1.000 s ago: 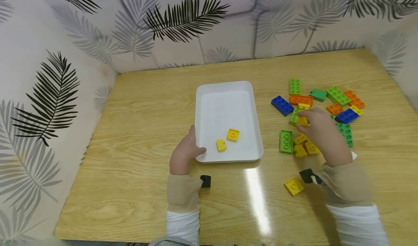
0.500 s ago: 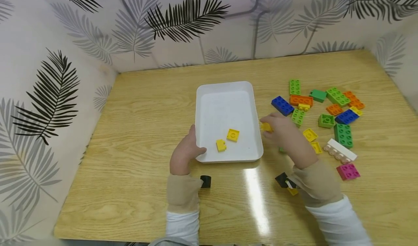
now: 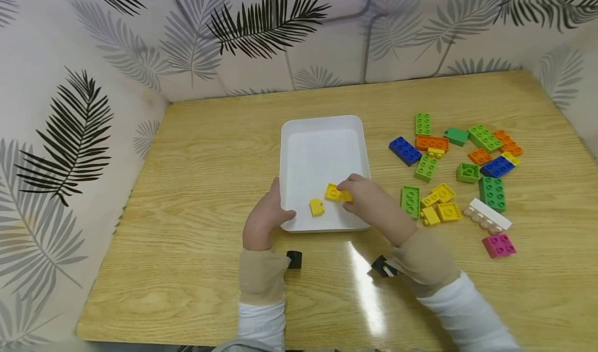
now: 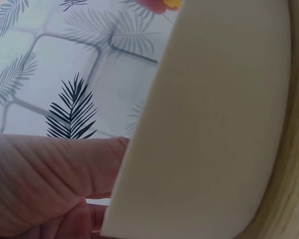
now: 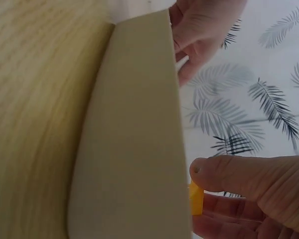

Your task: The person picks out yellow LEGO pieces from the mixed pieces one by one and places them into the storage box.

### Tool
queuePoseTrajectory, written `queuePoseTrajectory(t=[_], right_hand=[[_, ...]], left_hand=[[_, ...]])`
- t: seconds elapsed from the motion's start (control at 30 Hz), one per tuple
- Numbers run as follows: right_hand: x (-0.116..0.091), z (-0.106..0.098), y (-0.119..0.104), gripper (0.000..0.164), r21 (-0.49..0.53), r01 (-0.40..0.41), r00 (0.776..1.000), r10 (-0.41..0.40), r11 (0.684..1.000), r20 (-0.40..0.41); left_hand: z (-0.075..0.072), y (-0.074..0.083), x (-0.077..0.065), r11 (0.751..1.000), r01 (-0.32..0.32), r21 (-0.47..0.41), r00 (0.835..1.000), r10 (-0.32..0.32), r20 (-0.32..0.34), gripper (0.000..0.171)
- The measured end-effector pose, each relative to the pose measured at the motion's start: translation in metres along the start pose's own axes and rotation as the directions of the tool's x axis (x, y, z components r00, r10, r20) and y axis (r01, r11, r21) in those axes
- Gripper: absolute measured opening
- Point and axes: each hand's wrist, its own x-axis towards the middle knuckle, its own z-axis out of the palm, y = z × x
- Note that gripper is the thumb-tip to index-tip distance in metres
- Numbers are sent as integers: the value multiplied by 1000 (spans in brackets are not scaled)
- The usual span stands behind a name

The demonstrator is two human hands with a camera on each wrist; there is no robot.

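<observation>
In the head view a white tray [image 3: 322, 149] lies on the table. My left hand [image 3: 266, 218] holds its near left corner, thumb over the near rim and fingers along the left wall; the left wrist view shows the hand at the tray's wall [image 4: 199, 119]. Over the tray's near right part, my right hand [image 3: 374, 204] pinches a yellow toy brick [image 3: 346, 195], partly hidden by the fingers. The right wrist view shows this yellow brick [image 5: 196, 200] between thumb and fingers. In the tray lie a square yellow brick [image 3: 332, 192] and a small yellow brick [image 3: 316, 207].
Right of the tray are several yellow bricks [image 3: 448, 212], a blue brick [image 3: 405, 150], green bricks [image 3: 410, 202], orange ones [image 3: 432, 143], a white brick [image 3: 487, 216] and a pink brick [image 3: 499, 245]. A patterned wall [image 3: 322, 35] stands behind the wooden table [image 3: 187, 186].
My right hand has moved left from the brick pile with a yellow brick, crossing the tray's right rim to above its inside. The left hand and the tray have stayed put.
</observation>
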Motion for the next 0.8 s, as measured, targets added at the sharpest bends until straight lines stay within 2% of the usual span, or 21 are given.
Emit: queuePoseTrajectory(t=[0.1, 0.4, 0.57, 0.8], right_hand=[[4, 6, -5, 34, 13, 3, 999, -4, 1000, 40], [9, 13, -20, 31, 30, 70, 994, -72, 997, 78], [10, 16, -25, 30, -23, 89, 988, -86, 996, 125], [11, 22, -24, 30, -90, 110, 985, -96, 990, 141]], left_hand=[[-1, 0, 0, 1000, -5, -7, 1000, 5, -1, 86], [-2, -1, -2, 998, -50, -25, 999, 49, -12, 80], [-2, -3, -2, 997, -63, -35, 998, 62, -13, 79], [-2, -5, 0, 996, -72, -43, 997, 71, -20, 79]])
